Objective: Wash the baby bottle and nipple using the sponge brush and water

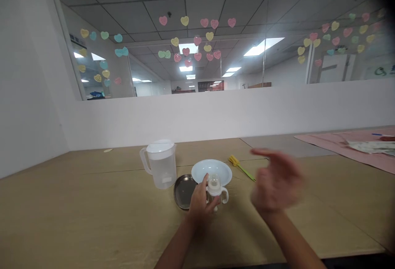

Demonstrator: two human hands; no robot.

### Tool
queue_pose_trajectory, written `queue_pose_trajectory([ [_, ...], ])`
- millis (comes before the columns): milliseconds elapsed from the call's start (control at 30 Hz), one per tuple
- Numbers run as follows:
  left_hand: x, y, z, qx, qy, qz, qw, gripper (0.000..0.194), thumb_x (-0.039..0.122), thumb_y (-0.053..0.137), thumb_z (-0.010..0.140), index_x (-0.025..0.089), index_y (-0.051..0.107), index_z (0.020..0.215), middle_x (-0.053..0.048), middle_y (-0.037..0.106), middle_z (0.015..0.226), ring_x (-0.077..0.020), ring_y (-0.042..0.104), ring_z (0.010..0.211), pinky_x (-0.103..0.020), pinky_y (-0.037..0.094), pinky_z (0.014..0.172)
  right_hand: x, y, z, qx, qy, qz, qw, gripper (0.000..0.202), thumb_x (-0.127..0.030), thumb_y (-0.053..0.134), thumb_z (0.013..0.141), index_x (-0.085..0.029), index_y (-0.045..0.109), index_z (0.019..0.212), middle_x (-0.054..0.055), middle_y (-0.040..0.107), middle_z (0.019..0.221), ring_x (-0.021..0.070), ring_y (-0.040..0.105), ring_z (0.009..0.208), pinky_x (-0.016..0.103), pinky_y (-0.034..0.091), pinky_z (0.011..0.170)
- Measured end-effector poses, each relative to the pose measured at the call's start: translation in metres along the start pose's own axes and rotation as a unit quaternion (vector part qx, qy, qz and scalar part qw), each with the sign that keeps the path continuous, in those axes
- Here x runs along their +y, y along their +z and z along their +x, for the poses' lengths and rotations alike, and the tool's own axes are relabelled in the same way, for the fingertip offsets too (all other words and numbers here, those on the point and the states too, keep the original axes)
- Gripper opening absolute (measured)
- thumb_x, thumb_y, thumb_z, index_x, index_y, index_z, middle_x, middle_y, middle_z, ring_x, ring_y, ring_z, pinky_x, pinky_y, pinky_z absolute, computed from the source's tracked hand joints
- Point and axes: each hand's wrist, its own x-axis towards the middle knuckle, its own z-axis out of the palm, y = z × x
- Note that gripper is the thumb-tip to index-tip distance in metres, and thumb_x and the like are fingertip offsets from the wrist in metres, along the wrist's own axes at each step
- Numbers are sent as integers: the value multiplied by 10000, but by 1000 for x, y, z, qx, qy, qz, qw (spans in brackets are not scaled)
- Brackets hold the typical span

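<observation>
My left hand (pixel 200 201) is wrapped round a small clear baby bottle (pixel 214 186) with white side handles and a clear domed top, upright in front of a white bowl (pixel 211 167). To the right, my right hand (pixel 277 180) is raised over the table, blurred by motion, its fingers apart and nothing visible in it. A round dark metal dish (pixel 184 191) lies just left of my left hand. Behind the bowl's right side is a brush (pixel 243 168) with a yellow head and green handle.
A translucent lidded pitcher (pixel 162 166) stands left of the metal dish on the brown table (pixel 92 203). At the far right, a pink cloth (pixel 333 143) carries a white item and a blue pen. A white wall (pixel 185 117) with windows runs behind the table.
</observation>
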Motion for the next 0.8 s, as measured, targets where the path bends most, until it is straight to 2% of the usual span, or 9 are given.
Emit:
queue_pose_trajectory([
  [67, -2, 1, 0, -6, 9, -2, 1000, 718, 394, 510, 776, 108, 202, 1358, -166, 444, 1280, -255, 479, 1093, -415, 396, 905, 5, 18, -16, -54, 17, -13, 998, 331, -312, 471, 828, -192, 472, 1137, 98, 591, 987, 212, 574, 920, 390, 479, 791],
  [167, -3, 0, 0, -2, 26, -1, 1000, 689, 376, 486, 796, 94, 198, 1355, -178, 388, 1325, -258, 424, 1161, -408, 374, 934, 24, 41, -54, -189, 75, -31, 979, 368, -323, 474, 812, -168, 452, 1144, 108, 584, 1034, 221, 564, 958, 386, 476, 814],
  [267, -1, -1, 0, -11, 22, 1, 1000, 689, 365, 481, 794, 97, 192, 1359, -181, 382, 1328, -257, 429, 1158, -410, 364, 947, 42, 53, -90, -246, 100, -20, 964, 433, -342, 487, 799, -153, 418, 1183, 124, 559, 1099, 220, 552, 998, 376, 465, 850],
  [333, 0, -2, 0, -17, 15, -2, 1000, 696, 353, 477, 788, 104, 177, 1365, -178, 390, 1323, -259, 435, 1151, -419, 362, 948, 47, 55, -104, -251, 102, -19, 962, 417, -336, 496, 792, -154, 439, 1162, 124, 561, 1103, 224, 538, 1026, 370, 458, 862],
  [433, 1, -3, 0, -19, 18, -13, 1000, 692, 324, 463, 790, 100, 157, 1369, -179, 375, 1332, -265, 397, 1188, -433, 338, 968, 48, 55, -114, -222, 128, -23, 966, 426, -345, 517, 776, -148, 453, 1148, 125, 573, 1088, 219, 557, 990, 351, 473, 833],
  [567, 0, -3, -1, -30, 21, -39, 999, 681, 315, 451, 807, 90, 138, 1368, -185, 340, 1352, -267, 340, 1233, -450, 297, 1000, 47, 55, -114, -209, 183, -29, 960, 458, -399, 575, 730, -152, 490, 1107, 107, 604, 1029, 201, 595, 881, 318, 502, 756],
  [800, 1, -4, -1, -46, 27, -31, 998, 671, 335, 409, 839, 71, 96, 1371, -208, 289, 1372, -261, 288, 1265, -451, 270, 1020, 47, 53, -110, -200, 215, -33, 955, 445, -442, 591, 705, -169, 545, 1053, 78, 636, 955, 182, 605, 807, 296, 507, 703],
])
